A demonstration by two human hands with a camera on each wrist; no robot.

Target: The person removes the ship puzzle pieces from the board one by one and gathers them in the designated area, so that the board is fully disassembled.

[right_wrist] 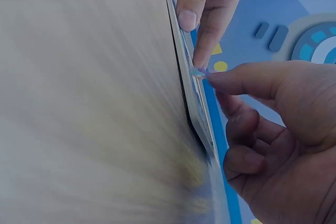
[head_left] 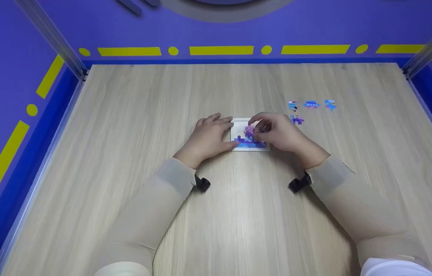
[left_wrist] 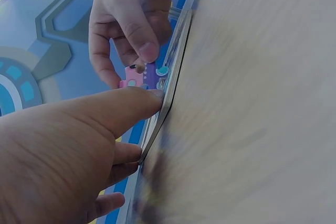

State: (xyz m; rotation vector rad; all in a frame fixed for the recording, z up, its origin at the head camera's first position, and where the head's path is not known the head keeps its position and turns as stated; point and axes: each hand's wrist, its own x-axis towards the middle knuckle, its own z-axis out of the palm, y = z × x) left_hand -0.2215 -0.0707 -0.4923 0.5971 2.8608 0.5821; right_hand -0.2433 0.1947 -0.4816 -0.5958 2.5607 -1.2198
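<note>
Puzzle pc (left_wrist: 136,79) pinched in R hand (head_left: 280,132) at wht tray (head_left: 237,129); L hand (head_left: 209,140), fingers spread, touching it.

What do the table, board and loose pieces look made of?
Table: wood or wood-look laminate, satin; streaked grain, soft sheen.
Board: perhaps stiff card or thin wood, white-faced; flat, straight-edged.
Loose pieces: probably printed card or thin wood; bright print, knobbed outlines. Gloss unclear.

- My left hand (head_left: 210,138) and right hand (head_left: 281,132) are bare.
- My left sleeve (head_left: 139,214) and right sleeve (head_left: 369,211) are long and beige, with greyer ends.
- I wear a small black block (head_left: 202,184) at each wrist.
- White cloth (head_left: 392,267) shows higher up my right arm.
</note>
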